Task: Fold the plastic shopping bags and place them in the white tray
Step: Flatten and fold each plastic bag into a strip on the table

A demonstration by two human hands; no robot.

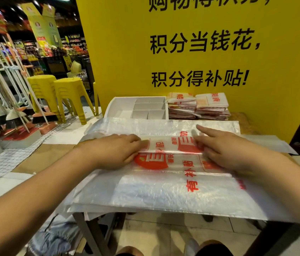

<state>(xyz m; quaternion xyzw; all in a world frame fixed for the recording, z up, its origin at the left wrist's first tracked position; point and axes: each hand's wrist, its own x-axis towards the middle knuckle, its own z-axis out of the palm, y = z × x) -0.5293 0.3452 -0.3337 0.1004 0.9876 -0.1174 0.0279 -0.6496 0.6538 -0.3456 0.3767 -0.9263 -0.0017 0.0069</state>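
**Fingers [136,144] on the fold of the top bag [164,163]**

The fingers of the left hand [116,152] lie almost straight on the bag and press it down. They hold nothing. The right hand [224,150] has its pointing finger [206,131] stretched out over the plastic. Its other fingers bend down at the edge of the fold. I cannot tell if they pinch the bag or only push on it.

The bag lies flat on top of a stack of flat bags [164,196] on the table [247,118]. A strip of it with red print is turned over. That strip runs between the two hands and touches both. So this looks like an early fold, and the bag is not small yet.

Next, I think the hands must rub the fold flat. Then they must fold the bag again and again, until it is as small as the folded bags [199,106] at the back. The plastic looks thin and slippery, so it may pop open or pull the next bag along. Slow, firm pressing should help.

The white tray [119,106] stands behind the stack, just beside the folded bags. It is a reach away from the fingers, past the far edge of the plastic.
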